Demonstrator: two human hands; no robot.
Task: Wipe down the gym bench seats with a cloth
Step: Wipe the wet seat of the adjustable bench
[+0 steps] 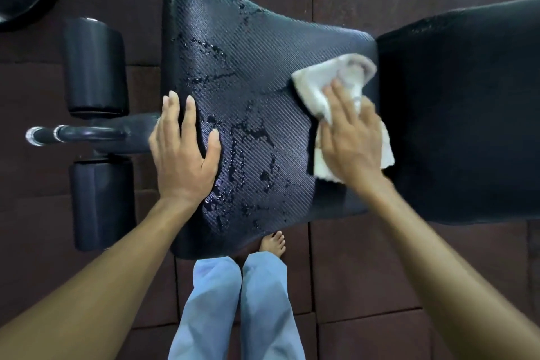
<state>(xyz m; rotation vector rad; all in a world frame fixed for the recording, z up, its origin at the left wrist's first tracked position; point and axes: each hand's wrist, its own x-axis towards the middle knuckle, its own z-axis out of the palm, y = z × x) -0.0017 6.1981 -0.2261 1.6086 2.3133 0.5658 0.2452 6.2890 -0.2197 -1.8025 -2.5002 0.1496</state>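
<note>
Where the seat [248,96] ends, two foam rollers [95,67] flank a bar [87,134].

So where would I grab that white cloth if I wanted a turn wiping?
Grab the cloth by the bunched end sticking out past the right hand, coming straight down from above. It lies flat on the wet seat, so the raised folds there are the easiest bit for your hands to pinch.
</note>
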